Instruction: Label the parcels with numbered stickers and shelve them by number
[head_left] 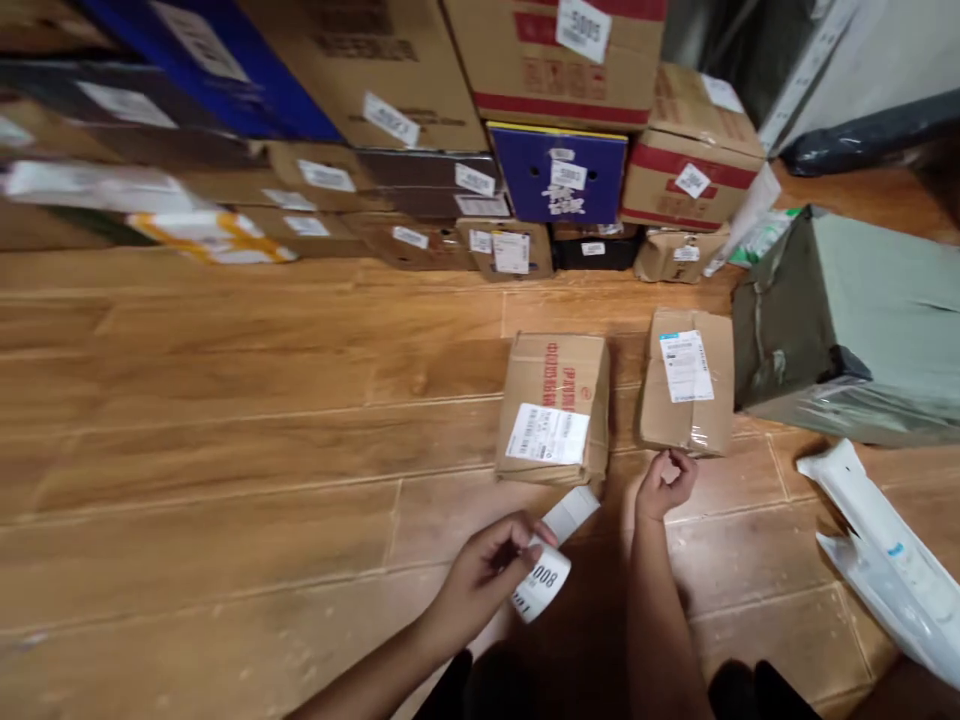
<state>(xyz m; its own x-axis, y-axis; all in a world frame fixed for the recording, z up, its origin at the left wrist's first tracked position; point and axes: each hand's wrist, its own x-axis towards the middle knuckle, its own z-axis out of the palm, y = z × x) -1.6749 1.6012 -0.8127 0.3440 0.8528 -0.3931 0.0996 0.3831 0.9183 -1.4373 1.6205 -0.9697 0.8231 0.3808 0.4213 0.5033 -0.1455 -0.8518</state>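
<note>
My left hand [499,565] pinches a strip of white printed labels [546,578], whose blank end reaches up past the fingers and whose printed end curls below them, showing "008". Just beyond that strip lies a cardboard box [559,375] with red print and a white shipping label. My right hand [666,485] has its fingers curled together at the near edge of a smaller cardboard box [654,395], which also bears a shipping label. Whether those fingers touch the box or hold anything small cannot be made out.
Stacked parcels with number labels line the back, among them a blue box [525,190] and a red-striped carton [686,165]. A large grey-green wrapped package [892,310] stands at right. Nearer, a long white plastic-wrapped parcel [892,560] lies on the wood-look floor [247,420].
</note>
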